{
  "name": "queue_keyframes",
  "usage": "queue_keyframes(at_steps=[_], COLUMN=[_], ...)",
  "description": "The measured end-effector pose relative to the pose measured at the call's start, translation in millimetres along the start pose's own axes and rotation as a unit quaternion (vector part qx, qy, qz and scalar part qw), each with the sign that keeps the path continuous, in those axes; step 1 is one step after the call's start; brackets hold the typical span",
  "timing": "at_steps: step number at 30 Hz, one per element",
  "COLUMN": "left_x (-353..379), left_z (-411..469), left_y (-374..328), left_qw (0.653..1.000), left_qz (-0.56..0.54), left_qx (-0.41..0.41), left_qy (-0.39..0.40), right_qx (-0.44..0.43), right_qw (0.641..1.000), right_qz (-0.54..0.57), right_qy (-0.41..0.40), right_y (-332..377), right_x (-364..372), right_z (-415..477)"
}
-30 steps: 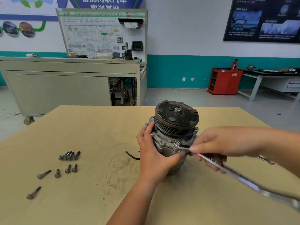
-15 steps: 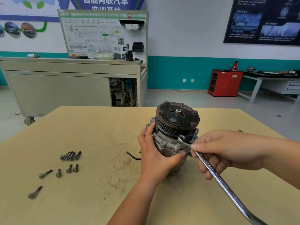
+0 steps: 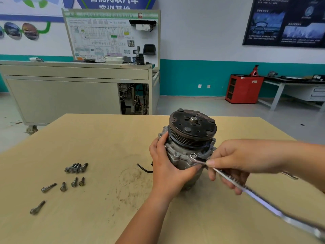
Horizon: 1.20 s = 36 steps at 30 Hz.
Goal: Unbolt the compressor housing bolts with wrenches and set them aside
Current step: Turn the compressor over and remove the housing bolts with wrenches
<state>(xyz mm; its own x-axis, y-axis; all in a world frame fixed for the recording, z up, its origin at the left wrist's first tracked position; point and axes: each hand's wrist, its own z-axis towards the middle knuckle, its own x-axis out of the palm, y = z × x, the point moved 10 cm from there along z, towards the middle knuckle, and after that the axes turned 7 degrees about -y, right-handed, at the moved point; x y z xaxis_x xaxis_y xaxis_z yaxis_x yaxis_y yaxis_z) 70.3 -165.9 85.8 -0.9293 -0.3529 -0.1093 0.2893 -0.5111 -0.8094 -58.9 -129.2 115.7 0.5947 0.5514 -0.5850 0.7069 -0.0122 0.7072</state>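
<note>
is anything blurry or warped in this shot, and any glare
Head view: the wrench smears into motion blur toward the lower right corner, with a bluish glint along its shaft; the compressor and loose bolts are sharp; the wide-angle lens bows the cabinet behind; lighting is soft, shadows faint.

I stand at a light wooden table [image 3: 88, 138]. A short black cable [image 3: 144, 169] lies on it, just beside a ring of dark scuff marks [image 3: 131, 176]. Beyond the far edge, ahead to my left, is a grey wheeled cabinet [image 3: 61, 95] carrying an upright wiring-diagram board [image 3: 105, 36]. Ahead to my right, a red cabinet [image 3: 244, 88] with a red jack stand [image 3: 254, 70] on top stands beside a grey workbench [image 3: 288, 81]. A dark poster [image 3: 284, 22] hangs on the wall above.
</note>
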Motion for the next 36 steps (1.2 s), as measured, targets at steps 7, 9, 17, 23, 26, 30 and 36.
queue_keyframes(at_steps=[7, 9, 17, 23, 26, 30, 36], left_x=[0, 0, 1, -1, -1, 0, 1], left_z=[1, 1, 0, 0, 0, 0, 1], left_y=[-1, -2, -3, -2, -3, -1, -1], left_qw=[1.000, 1.000, 1.000, 1.000, 1.000, 1.000, 1.000], left_qz=[-0.011, -0.012, 0.000, 0.000, 0.006, 0.004, 0.003], left_qx=[-0.004, -0.002, -0.005, -0.006, -0.002, -0.005, -0.005], left_qy=[0.006, 0.006, 0.007, 0.004, 0.003, 0.008, 0.009], right_qx=[-0.126, -0.083, -0.032, -0.009, 0.001, -0.055, -0.055], right_qw=[0.941, 0.983, 0.991, 0.986, 0.997, 0.965, 0.991], right_qz=[-0.273, -0.134, 0.127, 0.163, 0.075, -0.211, -0.050], right_qy=[-0.156, -0.097, -0.030, -0.013, -0.018, -0.146, -0.112], right_y=[22, 5, 1, 3, 1, 11, -3], right_x=[-48, -40, 7, 17, 6, -41, -41], right_z=[4, -1, 2, 2, 2, 4, -6])
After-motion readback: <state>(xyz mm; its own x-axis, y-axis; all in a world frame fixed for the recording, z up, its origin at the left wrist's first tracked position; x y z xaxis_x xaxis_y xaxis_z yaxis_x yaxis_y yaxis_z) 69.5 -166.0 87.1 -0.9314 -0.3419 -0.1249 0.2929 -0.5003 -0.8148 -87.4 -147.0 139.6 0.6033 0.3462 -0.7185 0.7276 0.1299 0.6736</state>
